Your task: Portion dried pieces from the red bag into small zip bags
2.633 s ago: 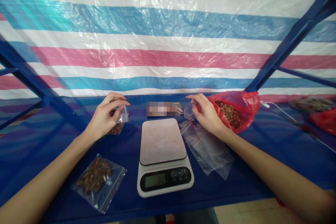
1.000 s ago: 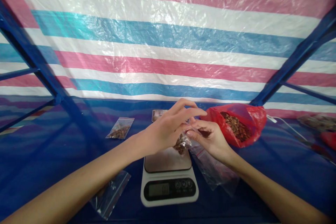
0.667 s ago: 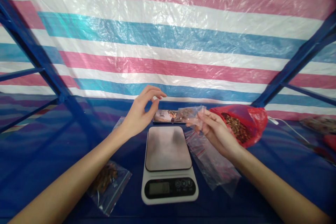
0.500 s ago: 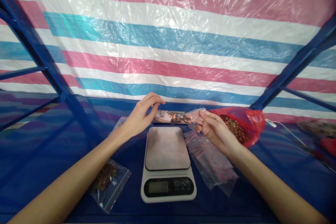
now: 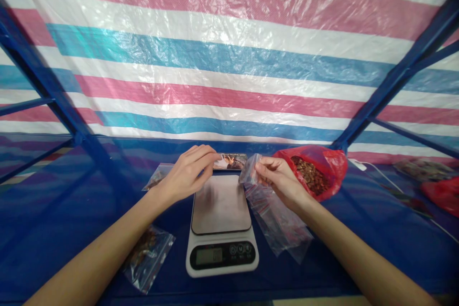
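Observation:
My right hand [image 5: 278, 182] pinches a small clear zip bag [image 5: 250, 170] and holds it just above the far right corner of the white kitchen scale [image 5: 220, 222]. My left hand [image 5: 186, 174] hovers over the scale's far left corner, fingers stretched loosely toward a phone [image 5: 231, 161] lying behind the scale, holding nothing. A pile of empty clear zip bags [image 5: 278, 222] lies to the right of the scale, under my right wrist. The scale's plate is bare.
A red plastic bag of brown seeds [image 5: 313, 174] stands open at the right. Two filled zip bags lie on the blue shelf [image 5: 53, 220]: one behind my left hand [image 5: 158, 177], one near the front edge [image 5: 147, 256]. Blue frame posts [image 5: 387, 86] and a striped tarp stand behind.
My left hand has drawn back from the small bag and sunk toward the phone. My right hand has kept the small bag and lowered it over the scale's corner.

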### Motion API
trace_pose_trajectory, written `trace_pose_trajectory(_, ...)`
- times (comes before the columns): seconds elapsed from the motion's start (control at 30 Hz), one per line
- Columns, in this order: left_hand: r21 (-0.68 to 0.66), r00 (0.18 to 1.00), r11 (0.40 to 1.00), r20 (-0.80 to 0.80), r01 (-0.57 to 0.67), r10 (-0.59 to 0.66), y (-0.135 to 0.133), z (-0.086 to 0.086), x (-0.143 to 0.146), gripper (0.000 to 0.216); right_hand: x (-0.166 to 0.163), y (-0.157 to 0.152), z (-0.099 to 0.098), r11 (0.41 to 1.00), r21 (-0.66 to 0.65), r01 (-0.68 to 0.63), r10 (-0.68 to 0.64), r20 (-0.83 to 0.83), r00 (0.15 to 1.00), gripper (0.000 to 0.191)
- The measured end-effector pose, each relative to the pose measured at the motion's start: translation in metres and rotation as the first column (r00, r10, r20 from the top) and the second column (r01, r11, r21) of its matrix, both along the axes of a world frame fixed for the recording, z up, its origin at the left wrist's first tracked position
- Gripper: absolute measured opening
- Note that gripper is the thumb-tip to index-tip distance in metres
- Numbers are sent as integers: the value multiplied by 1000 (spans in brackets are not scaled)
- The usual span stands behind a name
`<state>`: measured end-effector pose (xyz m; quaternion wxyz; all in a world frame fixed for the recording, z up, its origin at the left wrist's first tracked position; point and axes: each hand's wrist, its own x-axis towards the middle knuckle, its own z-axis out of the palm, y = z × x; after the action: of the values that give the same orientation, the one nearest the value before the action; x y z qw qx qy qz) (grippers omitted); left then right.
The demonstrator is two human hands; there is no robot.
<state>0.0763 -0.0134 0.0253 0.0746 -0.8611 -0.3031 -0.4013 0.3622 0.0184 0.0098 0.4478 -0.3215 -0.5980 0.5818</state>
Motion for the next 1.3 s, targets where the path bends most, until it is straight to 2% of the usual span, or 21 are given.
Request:
trace_pose_trajectory(0.1,-115,991,992,129,43,-28,1,6,6,23,-2,2,1,1000,24,-4,3,22,1000,46)
trace_pose_trajectory(0.17,-258,979,964,205,70,-16,6,20,10,24,-7,6,5,999,37,-16,14,48,999,48)
trace_pose_trajectory(0.23,-449,981,886,191,114,-29,15,41,14,34,-14,12,14,997,44,-60,57,62,996,48)
trace_pose_trajectory(0.3,-615,983,769,152,178,-105,27,63,17,43,-24,19,28,990,55,-129,126,56,990,47)
trace_pose_trajectory(0.37,-738,973,639,107,217,-207,39,82,18,47,-33,28,45,977,67,-205,201,54,978,46)
trace_pose_trajectory(0.4,-768,967,600,97,223,-236,44,89,18,47,-38,33,53,968,76,-241,237,58,970,44)
trace_pose_trajectory(0.47,-785,964,577,95,225,-247,52,99,16,47,-46,44,68,949,95,-301,295,74,953,42)
trace_pose_trajectory(0.53,-779,969,585,118,225,-216,56,104,13,47,-53,53,79,939,111,-324,318,73,945,44)
trace_pose_trajectory(0.7,-808,975,548,150,215,-162,60,105,5,37,-71,68,87,947,52,-316,308,121,944,53)
trace_pose_trajectory(0.87,-851,982,490,150,189,-117,68,92,2,30,-83,72,80,964,21,-265,259,158,953,52)
trace_pose_trajectory(1.0,-841,984,512,154,177,-89,75,82,1,25,-86,72,70,977,-9,-214,214,105,971,50)
trace_pose_trajectory(1.1,-841,976,495,184,217,-115,78,79,0,24,-85,71,64,985,-14,-169,170,61,984,50)
trace_pose_trajectory(1.2,-836,967,485,231,256,-111,82,77,0,24,-83,72,64,989,-35,-141,143,58,988,48)
trace_pose_trajectory(1.3,-826,954,483,287,290,-82,85,77,2,23,-80,71,67,983,-50,-179,183,95,978,47)
